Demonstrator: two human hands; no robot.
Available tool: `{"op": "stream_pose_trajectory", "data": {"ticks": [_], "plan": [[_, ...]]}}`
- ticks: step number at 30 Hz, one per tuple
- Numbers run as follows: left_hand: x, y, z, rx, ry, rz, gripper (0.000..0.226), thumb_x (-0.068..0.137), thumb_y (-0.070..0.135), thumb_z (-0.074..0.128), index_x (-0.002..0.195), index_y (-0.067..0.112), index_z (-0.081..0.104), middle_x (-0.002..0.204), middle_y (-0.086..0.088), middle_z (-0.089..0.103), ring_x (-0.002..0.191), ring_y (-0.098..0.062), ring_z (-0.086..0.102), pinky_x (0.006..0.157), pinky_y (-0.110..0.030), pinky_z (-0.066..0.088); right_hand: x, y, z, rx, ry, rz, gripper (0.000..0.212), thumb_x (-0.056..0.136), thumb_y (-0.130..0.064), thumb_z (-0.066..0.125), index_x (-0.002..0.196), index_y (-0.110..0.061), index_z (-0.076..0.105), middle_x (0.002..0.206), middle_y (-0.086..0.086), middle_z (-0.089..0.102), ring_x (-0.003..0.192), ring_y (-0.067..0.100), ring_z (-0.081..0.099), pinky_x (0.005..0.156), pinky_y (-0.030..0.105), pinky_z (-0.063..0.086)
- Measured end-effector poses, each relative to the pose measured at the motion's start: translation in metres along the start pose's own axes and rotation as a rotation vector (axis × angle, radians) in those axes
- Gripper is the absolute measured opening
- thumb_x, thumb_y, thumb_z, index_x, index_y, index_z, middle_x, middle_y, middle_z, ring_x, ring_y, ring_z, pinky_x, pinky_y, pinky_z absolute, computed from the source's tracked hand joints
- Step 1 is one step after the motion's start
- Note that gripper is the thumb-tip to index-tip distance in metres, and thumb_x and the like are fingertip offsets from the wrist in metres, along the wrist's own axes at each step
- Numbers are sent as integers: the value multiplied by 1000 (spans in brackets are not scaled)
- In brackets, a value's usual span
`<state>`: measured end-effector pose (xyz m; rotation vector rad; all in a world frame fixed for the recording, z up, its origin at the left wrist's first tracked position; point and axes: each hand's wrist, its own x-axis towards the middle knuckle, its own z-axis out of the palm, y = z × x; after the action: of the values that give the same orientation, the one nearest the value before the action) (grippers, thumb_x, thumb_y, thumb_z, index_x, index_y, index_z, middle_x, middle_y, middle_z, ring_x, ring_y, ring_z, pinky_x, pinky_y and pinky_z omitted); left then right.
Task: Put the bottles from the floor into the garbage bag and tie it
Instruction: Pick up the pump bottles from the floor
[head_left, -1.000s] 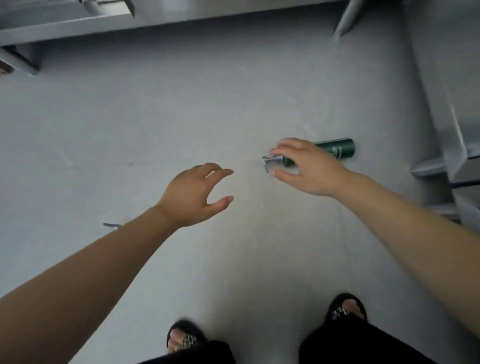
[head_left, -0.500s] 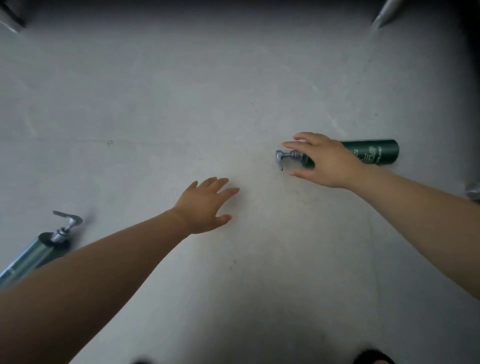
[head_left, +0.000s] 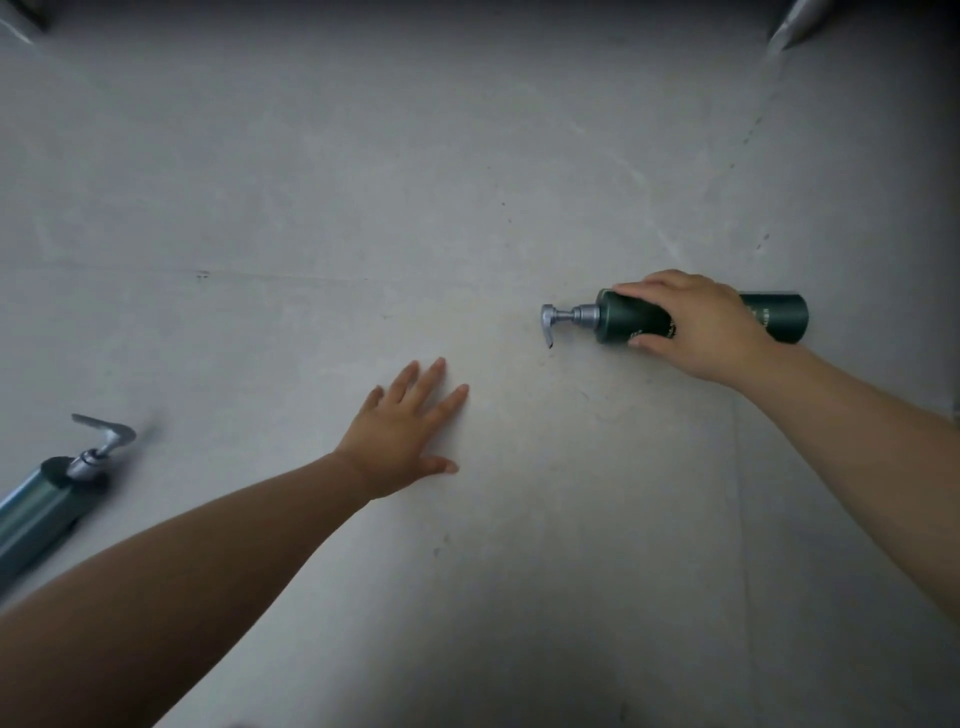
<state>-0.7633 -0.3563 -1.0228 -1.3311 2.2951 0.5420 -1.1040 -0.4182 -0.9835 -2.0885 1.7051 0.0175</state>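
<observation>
Grey floor (head_left: 467, 156); my right hand (head_left: 701, 327) curls round dark green pump bottle (head_left: 628, 317) lying there. Left hand (head_left: 400, 436) flat, fingers spread. Teal pump bottle (head_left: 41, 504) far left.

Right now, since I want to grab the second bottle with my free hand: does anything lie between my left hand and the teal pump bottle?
Nothing visible does. The left hand is spread over bare floor, and the teal pump bottle lies on its side at the left edge, with only floor between.
</observation>
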Motion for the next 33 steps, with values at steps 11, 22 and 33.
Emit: {"op": "stream_pose_trajectory", "data": {"ticks": [11, 22, 33], "plan": [[-12, -27, 7, -21, 48, 2, 80, 83, 63, 47, 145, 44, 0, 158, 5, -14, 145, -18, -10, 112, -56, 18, 2, -64, 36, 4, 34, -64, 63, 83, -42, 60, 141, -37, 33, 128, 3, 47, 111, 26, 47, 83, 38, 45], [-56, -70, 11, -119, 106, -215, 74, 84, 64, 42, 144, 46, 3, 159, 7, 2, 146, -16, 3, 113, -54, 16, -14, -109, 54, 147, -55, -60, 75, 83, -35, 60, 145, -37, 19, 129, 5, 44, 110, 25, 48, 86, 37, 47], [-140, -131, 27, -237, 155, -438, 64, 89, 56, 41, 146, 37, 17, 157, 1, 18, 144, -21, 15, 112, -52, 25, 25, -253, 96, 5, -122, -242, 77, 85, -46, 56, 146, -33, 11, 128, 8, 43, 106, 29, 51, 76, 36, 46]]}}
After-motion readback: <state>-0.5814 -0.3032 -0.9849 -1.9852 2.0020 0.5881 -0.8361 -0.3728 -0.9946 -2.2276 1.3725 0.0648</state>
